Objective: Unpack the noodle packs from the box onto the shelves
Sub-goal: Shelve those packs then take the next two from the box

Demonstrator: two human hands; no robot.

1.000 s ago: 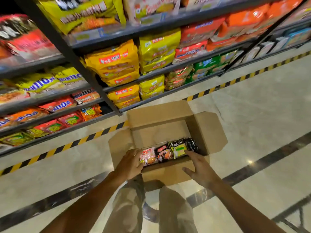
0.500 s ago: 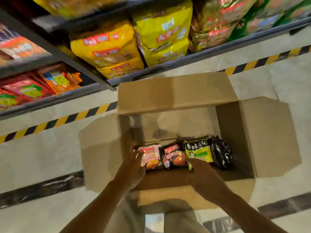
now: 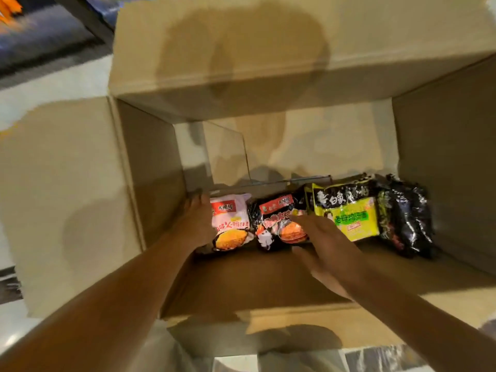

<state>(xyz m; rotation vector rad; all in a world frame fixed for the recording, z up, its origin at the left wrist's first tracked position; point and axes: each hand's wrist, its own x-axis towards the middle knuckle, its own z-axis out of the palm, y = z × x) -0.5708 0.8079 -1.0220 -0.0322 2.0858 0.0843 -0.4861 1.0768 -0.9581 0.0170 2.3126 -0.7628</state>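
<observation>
Four noodle packs stand in a row inside the open cardboard box: pink-white pack, black-red pack, yellow-green pack, black pack.

One cardboard box, with four flaps folded outward; four noodle packs in a row inside it: one white pack, one black-and-red pack, one yellow-green pack, one glossy black pack, which may hide more behind it, though that cannot be told; two hands reach into the box, one left hand and one right hand; two bare forearms; one strip of shelf at the top left, blurred.
</observation>
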